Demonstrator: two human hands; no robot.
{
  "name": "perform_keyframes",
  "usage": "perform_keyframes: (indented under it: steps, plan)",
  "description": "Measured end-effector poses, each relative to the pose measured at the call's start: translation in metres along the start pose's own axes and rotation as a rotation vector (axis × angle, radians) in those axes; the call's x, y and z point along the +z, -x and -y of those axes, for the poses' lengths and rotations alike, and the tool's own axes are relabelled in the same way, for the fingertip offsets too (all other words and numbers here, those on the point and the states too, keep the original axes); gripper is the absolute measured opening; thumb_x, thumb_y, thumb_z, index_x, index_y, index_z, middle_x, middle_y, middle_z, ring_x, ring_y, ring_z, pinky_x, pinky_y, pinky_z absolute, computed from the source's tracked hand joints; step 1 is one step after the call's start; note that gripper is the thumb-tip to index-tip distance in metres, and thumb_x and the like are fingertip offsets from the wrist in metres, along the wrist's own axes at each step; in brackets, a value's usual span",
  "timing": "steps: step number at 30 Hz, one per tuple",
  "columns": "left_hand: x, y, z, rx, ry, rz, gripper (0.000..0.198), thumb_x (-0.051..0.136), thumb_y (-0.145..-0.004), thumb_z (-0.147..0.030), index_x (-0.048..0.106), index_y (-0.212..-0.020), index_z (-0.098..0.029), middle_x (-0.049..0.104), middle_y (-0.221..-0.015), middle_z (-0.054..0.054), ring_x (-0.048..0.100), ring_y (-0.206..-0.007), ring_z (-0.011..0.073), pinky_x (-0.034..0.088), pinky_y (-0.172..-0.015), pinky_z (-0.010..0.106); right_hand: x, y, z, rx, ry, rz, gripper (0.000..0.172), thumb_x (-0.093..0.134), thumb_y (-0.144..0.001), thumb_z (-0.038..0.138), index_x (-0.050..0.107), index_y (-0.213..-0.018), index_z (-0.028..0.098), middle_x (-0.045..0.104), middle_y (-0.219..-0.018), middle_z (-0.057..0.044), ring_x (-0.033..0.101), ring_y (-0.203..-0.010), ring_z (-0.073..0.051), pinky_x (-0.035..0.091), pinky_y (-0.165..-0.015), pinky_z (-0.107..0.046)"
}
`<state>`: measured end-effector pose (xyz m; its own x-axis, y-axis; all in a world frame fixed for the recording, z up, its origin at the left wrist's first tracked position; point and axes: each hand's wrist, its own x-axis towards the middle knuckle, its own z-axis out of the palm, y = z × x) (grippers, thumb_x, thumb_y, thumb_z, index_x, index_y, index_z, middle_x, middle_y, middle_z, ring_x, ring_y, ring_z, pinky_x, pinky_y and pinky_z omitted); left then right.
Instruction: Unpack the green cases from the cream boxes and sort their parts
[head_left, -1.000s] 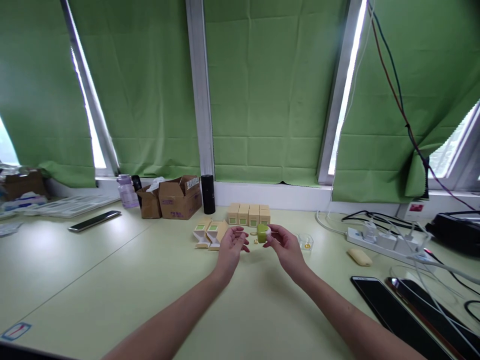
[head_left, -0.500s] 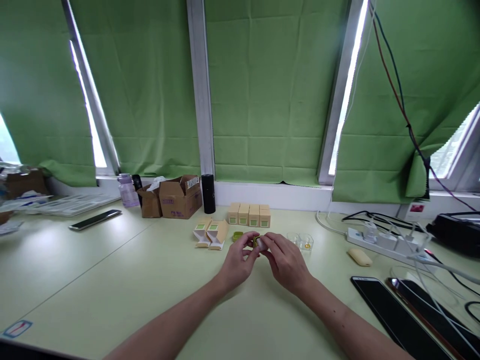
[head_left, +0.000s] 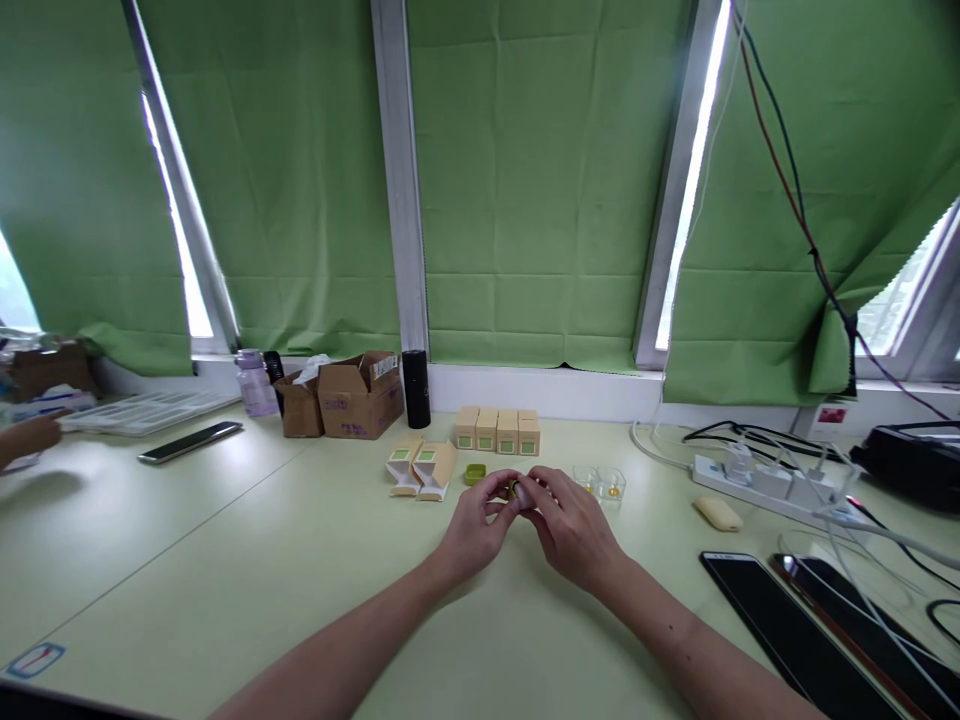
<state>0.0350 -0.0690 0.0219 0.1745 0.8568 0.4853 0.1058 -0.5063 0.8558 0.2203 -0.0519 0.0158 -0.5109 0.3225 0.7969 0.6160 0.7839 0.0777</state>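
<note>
Over the middle of the table, my left hand (head_left: 480, 520) and my right hand (head_left: 571, 522) meet, fingertips closed on a small olive-green piece (head_left: 514, 489). Fingers cover most of it, so its exact kind is hidden. Just beyond my left hand lies a small green square tray-like part (head_left: 475, 474). Two opened cardboard boxes (head_left: 431, 468) with green squares stand left of it. Behind, a row of several closed small boxes (head_left: 497, 431) faces me. Past my right fingers sit clear plastic cups (head_left: 611, 484) with a small yellow bit inside.
A black cylinder (head_left: 416, 388), a brown carton (head_left: 360, 395) and a purple bottle (head_left: 256, 382) stand at the back left. A phone (head_left: 191, 442) lies left. Another person's hand (head_left: 30, 440) reaches in at the far left. Right are a power strip (head_left: 780, 495), cables and a dark tablet (head_left: 787, 635).
Another person's hand has come into view at the far left. My hands stay together, having shifted very slightly, and more of the green tray-like part shows.
</note>
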Motion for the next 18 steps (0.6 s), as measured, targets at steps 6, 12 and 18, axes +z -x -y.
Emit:
perform_keyframes:
  steps: [6, 12, 18]
  plan:
    - [-0.0017, -0.0001, 0.0065, 0.020, -0.017, 0.018, 0.033, 0.064, -0.096, -0.036, 0.067, -0.125, -0.020, 0.072, -0.120, 0.013, 0.070, -0.106, 0.0261, 0.060, -0.093, 0.040, 0.0003, -0.0013, 0.0008, -0.016, 0.057, 0.012, 0.039, 0.044, -0.105, 0.017, 0.048, -0.144, 0.018, 0.066, -0.119, -0.017, 0.067, -0.102, -0.028, 0.058, -0.078, -0.041]
    - [-0.0019, 0.0004, 0.0086, 0.030, -0.075, -0.005, 0.032, 0.063, -0.096, -0.033, 0.069, -0.124, -0.020, 0.073, -0.119, 0.014, 0.070, -0.108, 0.0279, 0.060, -0.093, 0.041, -0.0007, -0.0024, 0.0019, -0.011, 0.070, 0.046, 0.030, 0.043, -0.105, 0.019, 0.056, -0.132, 0.016, 0.066, -0.115, -0.017, 0.069, -0.094, -0.026, 0.056, -0.072, -0.037]
    - [0.0010, -0.0001, 0.0041, -0.002, -0.069, -0.013, 0.028, 0.063, -0.092, -0.028, 0.072, -0.118, -0.021, 0.075, -0.113, 0.011, 0.072, -0.099, 0.0256, 0.059, -0.092, 0.039, 0.0016, -0.0007, 0.0007, -0.005, 0.033, 0.063, 0.034, 0.043, -0.103, 0.015, 0.052, -0.135, 0.016, 0.065, -0.117, -0.017, 0.069, -0.094, -0.026, 0.057, -0.073, -0.037]
